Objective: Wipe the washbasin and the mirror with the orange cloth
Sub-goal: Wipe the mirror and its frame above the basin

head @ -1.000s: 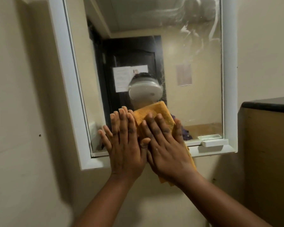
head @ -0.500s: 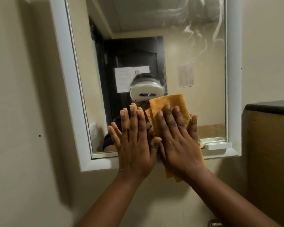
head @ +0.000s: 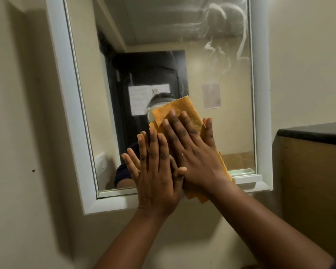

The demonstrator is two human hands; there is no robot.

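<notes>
Rough orange cloth [head: 179, 111]; glossy smeared mirror [head: 227, 61] glass

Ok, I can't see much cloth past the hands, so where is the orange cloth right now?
In the head view, the orange cloth lies flat on the lower middle of the mirror, pressed under the right hand, with the left hand just left of it.

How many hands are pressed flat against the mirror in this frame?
2. The right hand presses the orange cloth on the mirror glass; the left hand lies flat beside it, over the lower frame edge.

Dim warm light; soft shadows; wide-angle edge bending.
</notes>
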